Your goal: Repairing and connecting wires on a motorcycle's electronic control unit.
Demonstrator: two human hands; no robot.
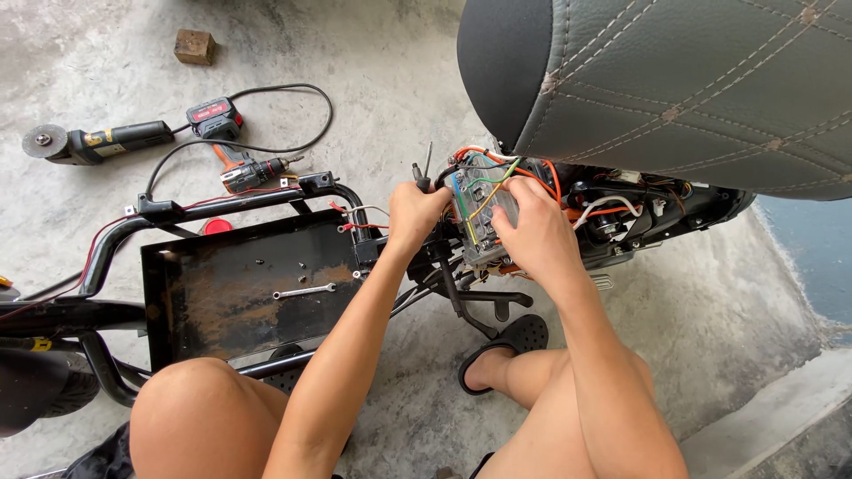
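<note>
My left hand (412, 215) grips the dark handle of a screwdriver (421, 173) whose end sticks up above my fist. My right hand (533, 232) presses on a grey metal controller box (480, 208) with green, yellow, orange and blue wires (484, 175) running over it. The box sits in the scooter frame under the raised black quilted seat (674, 84). Both hands are close together at the frame's middle.
A rusty black metal footboard tray (240, 288) holds a silver wrench (303, 291) and small screws. On the concrete floor lie an angle grinder (89, 142), a cordless drill (253, 171) with a red battery (213, 115), and a wooden block (194, 46). My sandalled foot (501, 350) rests below.
</note>
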